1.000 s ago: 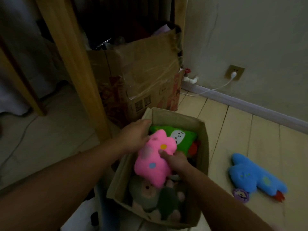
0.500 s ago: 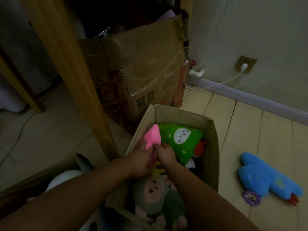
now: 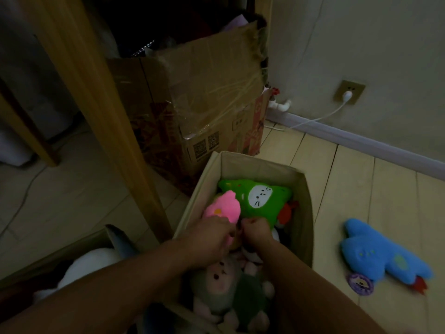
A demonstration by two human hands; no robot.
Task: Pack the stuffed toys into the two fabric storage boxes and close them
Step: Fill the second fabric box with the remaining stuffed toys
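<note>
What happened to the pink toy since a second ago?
Both hands, left hand and right hand, pushed the pink toy down into the fabric box, beside the green toy, and still grip it. The blue toy stayed on the floor.

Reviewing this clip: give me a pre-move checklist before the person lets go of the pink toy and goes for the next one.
1. Pink toy inside the fabric box: ok, beside the green toy.
2. Left hand on the pink toy: ok.
3. Right hand free: cannot tell, fingers curled.
4. Room left in the box: not ok, nearly full.
5. Blue toy packed: not ok, lying on the floor.
</note>
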